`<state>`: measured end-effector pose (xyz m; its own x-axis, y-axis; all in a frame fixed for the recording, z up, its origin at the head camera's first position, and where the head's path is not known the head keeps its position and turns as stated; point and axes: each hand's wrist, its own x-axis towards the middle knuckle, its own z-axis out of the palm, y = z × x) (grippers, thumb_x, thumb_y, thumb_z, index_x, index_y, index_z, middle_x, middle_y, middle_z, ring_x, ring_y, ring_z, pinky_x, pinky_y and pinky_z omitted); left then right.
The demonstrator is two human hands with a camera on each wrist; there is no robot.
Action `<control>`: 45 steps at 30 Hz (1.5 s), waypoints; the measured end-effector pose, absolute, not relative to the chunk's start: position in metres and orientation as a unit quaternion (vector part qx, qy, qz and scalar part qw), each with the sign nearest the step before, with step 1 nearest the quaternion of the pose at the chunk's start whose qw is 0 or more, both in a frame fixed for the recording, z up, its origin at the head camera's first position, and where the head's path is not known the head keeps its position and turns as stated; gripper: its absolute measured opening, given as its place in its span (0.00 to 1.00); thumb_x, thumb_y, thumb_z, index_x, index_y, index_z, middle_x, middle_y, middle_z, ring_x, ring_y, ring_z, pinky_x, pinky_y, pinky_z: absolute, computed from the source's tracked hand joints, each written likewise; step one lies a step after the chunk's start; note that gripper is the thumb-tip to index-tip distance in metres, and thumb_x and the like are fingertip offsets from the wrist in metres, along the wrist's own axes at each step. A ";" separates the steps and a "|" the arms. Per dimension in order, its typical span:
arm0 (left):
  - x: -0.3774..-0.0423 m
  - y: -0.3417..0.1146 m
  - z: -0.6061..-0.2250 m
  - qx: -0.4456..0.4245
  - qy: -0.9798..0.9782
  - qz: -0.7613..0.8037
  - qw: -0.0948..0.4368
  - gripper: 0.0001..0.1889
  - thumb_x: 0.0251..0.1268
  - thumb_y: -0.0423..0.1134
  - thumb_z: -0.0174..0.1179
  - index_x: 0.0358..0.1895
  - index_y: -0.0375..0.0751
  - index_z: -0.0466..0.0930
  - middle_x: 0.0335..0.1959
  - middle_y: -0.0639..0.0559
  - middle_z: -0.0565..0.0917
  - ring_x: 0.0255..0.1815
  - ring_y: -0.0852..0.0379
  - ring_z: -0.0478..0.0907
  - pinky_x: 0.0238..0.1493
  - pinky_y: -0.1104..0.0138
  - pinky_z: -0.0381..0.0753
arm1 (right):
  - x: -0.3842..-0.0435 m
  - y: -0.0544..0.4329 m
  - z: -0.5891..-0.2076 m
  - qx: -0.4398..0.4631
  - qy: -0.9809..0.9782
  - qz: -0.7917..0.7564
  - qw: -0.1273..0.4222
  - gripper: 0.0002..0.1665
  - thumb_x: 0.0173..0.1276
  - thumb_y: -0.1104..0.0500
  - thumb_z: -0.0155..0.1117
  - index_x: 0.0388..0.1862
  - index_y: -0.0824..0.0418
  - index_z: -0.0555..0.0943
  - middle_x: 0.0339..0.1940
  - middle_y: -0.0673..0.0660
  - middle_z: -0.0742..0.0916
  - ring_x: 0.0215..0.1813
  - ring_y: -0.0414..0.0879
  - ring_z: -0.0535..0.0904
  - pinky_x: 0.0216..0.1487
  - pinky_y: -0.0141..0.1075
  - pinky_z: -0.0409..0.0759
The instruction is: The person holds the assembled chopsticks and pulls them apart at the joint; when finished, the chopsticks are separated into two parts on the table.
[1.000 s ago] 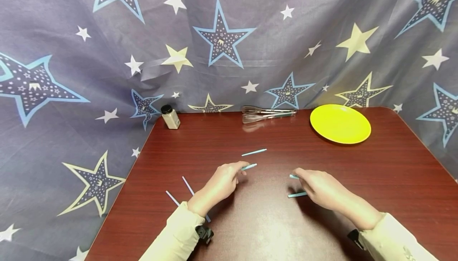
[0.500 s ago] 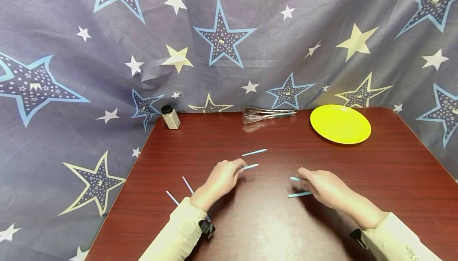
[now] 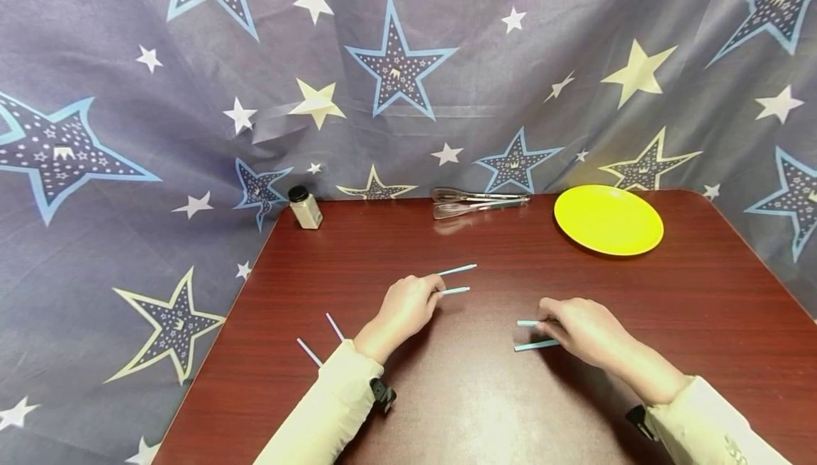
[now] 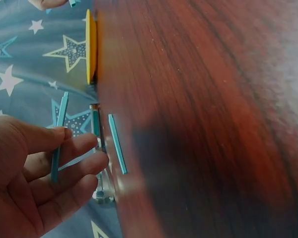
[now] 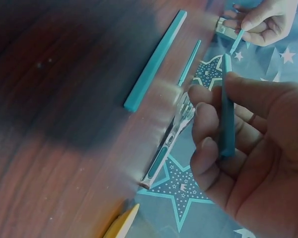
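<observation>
Left hand change: compared with half a second ago, our left hand [image 3: 408, 302] is farther toward the far edge of the tabletop [image 3: 485, 362]; in the head view it now covers the left end of the lying thin stick [image 4: 117, 145]. We judge that the two thin sticks come closer together for the work.
Right hand change: our right hand [image 3: 584, 330] brings its stick slightly nearer, in the head view, to the lying thick stick [image 5: 156, 60].
Left grasp: thumb and fingers pinch the held thin stick [image 3: 456, 290], over the middle of the tabletop.
Right grasp: thumb and fingers hold the held thick stick [image 5: 228, 121], over the right half of the tabletop.
Thin stick direction: its narrow tip points to the right edge, the long axis turned a little to the far edge.
Thick stick direction: its free end points to the left edge, the long axis roughly crosswise.
</observation>
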<state>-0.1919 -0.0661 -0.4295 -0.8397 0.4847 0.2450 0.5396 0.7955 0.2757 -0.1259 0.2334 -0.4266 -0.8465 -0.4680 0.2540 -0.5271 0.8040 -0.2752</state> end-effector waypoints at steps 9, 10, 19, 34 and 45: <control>-0.207 -0.051 -0.432 -0.223 -0.958 -0.161 0.080 0.04 0.63 0.42 0.65 0.31 0.50 0.80 0.28 0.56 0.85 0.31 0.49 0.84 0.30 0.56 0.79 | -0.129 0.234 -0.431 0.258 -0.949 0.162 0.086 0.14 0.60 0.62 0.71 0.28 0.51 0.72 0.18 0.37 0.71 0.20 0.35 0.64 0.22 0.32 0.65; -0.208 -0.049 -0.433 -0.219 -0.959 -0.158 0.080 0.05 0.62 0.42 0.65 0.30 0.50 0.80 0.29 0.56 0.85 0.32 0.49 0.84 0.30 0.56 0.79 | -0.129 0.234 -0.431 0.258 -0.949 0.162 0.085 0.14 0.61 0.62 0.70 0.28 0.51 0.72 0.18 0.38 0.70 0.20 0.36 0.64 0.23 0.33 0.65; -0.219 -0.035 -0.440 -0.191 -0.967 -0.140 0.092 0.06 0.61 0.41 0.65 0.28 0.49 0.79 0.29 0.55 0.77 0.36 0.50 0.81 0.32 0.58 0.79 | -0.136 0.233 -0.436 0.280 -0.943 0.166 0.070 0.13 0.58 0.64 0.72 0.28 0.50 0.77 0.23 0.38 0.76 0.24 0.33 0.68 0.26 0.31 0.69; -0.235 -0.026 -0.451 -0.166 -0.975 -0.122 0.079 0.07 0.59 0.43 0.67 0.27 0.50 0.79 0.29 0.56 0.79 0.39 0.52 0.80 0.35 0.59 0.79 | -0.146 0.228 -0.445 0.307 -0.934 0.170 0.068 0.14 0.55 0.65 0.74 0.26 0.51 0.77 0.26 0.40 0.79 0.26 0.34 0.71 0.28 0.32 0.71; -0.240 -0.025 -0.455 -0.160 -0.976 -0.118 0.093 0.07 0.56 0.41 0.67 0.25 0.50 0.78 0.27 0.55 0.80 0.35 0.52 0.79 0.32 0.60 0.79 | -0.149 0.231 -0.449 0.321 -0.930 0.171 0.051 0.15 0.53 0.66 0.74 0.24 0.51 0.75 0.24 0.39 0.78 0.25 0.34 0.68 0.28 0.32 0.68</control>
<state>-0.2404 -0.0253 -0.4548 -0.9316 0.2900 0.2190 0.3338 0.9211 0.2005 -0.1490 0.2310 -0.4492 -0.7884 -0.5800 0.2047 -0.6149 0.7353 -0.2849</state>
